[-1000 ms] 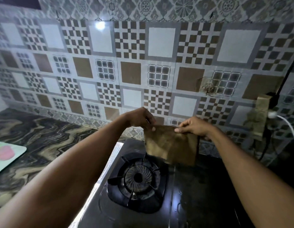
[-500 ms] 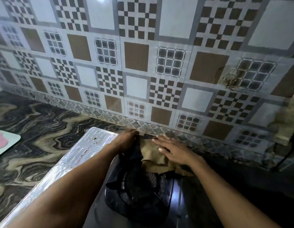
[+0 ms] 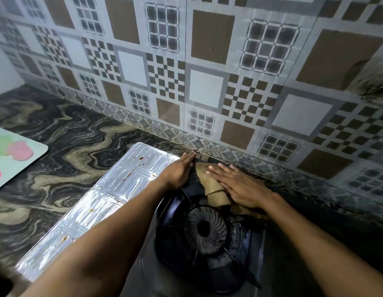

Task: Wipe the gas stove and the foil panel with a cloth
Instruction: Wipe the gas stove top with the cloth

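A black gas stove [image 3: 278,260] fills the lower middle, its round burner [image 3: 205,229] under a pan support. A silver foil panel [image 3: 113,189] with small brown stains lies along its left side. A brown cloth [image 3: 209,181] lies on the stove's back edge, behind the burner. My right hand [image 3: 239,187] lies flat on the cloth, fingers stretched out and pressing it down. My left hand [image 3: 178,171] rests flat at the stove's back left corner, beside the foil panel and just left of the cloth, holding nothing that I can see.
A patterned tile wall [image 3: 207,88] rises right behind the stove. A marbled dark countertop [image 3: 68,142] stretches to the left, with a pale green board [image 3: 16,168] bearing pink and green shapes at the far left edge.
The cloth, held up by both hands a second ago, now lies on the stove's back edge. My right hand has flattened on it, and the view has tilted down and closer.
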